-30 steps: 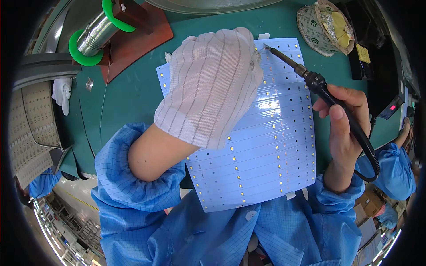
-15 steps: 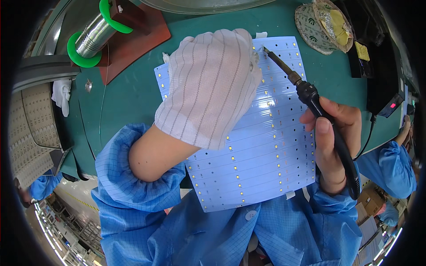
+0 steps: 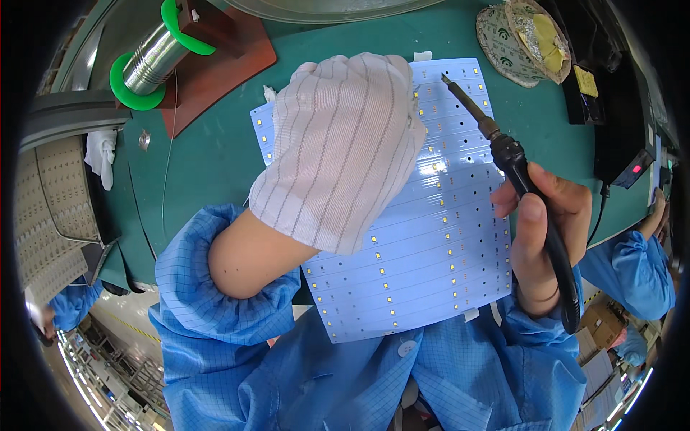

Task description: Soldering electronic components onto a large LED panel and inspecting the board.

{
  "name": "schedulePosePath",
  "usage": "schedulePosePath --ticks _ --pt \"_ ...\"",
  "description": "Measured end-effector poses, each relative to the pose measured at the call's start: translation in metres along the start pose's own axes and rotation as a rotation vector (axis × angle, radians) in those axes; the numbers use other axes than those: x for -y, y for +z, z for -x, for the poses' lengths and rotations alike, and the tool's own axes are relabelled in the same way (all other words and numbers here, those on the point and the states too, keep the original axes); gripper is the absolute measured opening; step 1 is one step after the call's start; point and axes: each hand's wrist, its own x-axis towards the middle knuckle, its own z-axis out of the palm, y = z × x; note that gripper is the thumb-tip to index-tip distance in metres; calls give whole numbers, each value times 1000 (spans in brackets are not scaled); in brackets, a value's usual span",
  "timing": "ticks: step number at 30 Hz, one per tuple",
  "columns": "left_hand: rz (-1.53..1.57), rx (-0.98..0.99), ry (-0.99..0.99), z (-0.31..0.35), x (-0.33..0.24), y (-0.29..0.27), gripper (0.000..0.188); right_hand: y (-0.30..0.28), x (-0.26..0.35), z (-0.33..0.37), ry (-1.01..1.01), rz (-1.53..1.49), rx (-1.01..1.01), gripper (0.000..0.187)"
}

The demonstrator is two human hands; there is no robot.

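Note:
A white panel of LED strips [image 3: 413,244], dotted with rows of small yellow chips, lies on the green mat. Over its upper left part rests my left hand [image 3: 338,144] in a white striped glove, fingers curled closed. Whatever it pinches is hidden by the glove. My right hand [image 3: 543,230], bare, grips a black soldering iron [image 3: 509,154] by its handle. The iron's tip points up and left, over or on the panel's top right strip, a short way right of the gloved fingers; I cannot tell whether it touches.
At the upper left a spool of solder wire [image 3: 149,65] with green flanges sits on a reddish-brown stand [image 3: 223,79]. A round pad with yellow sponge [image 3: 546,47] lies upper right, beside a black box [image 3: 625,147] with a red light. Co-workers' blue sleeves [image 3: 625,273] show at both sides.
The soldering iron and my right hand have shifted slightly to the right, taking the tip away from the gloved fingers. My left hand has moved a little down toward me.

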Motion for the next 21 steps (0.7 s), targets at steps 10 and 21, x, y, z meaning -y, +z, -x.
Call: schedulePosePath --ticks 10,21 --pt "-12 44 140 5 -5 -1 30 -12 -3 0 54 -113 23 30" --pt "-7 70 29 -5 -8 4 19 -13 -9 -12 50 -255 22 26"
